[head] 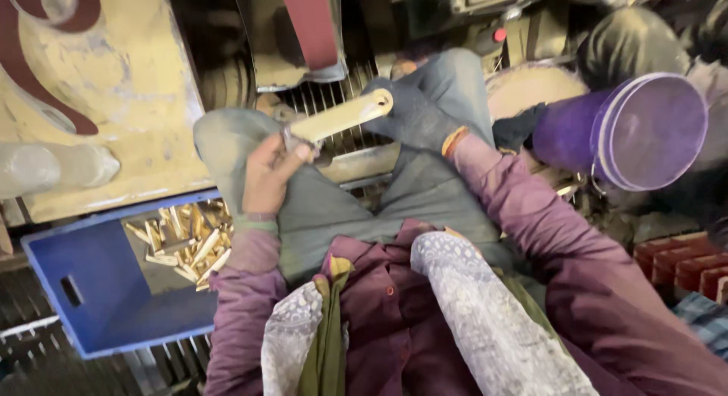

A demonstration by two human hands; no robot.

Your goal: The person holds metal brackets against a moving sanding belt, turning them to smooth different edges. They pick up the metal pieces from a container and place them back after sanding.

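You look through a single head-worn camera, aimed steeply down over your chest and lap from close range. Your knees point toward 12 o'clock, the blue crate sits at 8 o'clock, and the purple bucket lies at 2 o'clock.

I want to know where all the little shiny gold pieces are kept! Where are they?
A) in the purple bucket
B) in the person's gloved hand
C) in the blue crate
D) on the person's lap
C: the pile of small brass-coloured pieces lies inside the blue crate, down beside the person's left hand; the purple bucket lies on its side on the other side.
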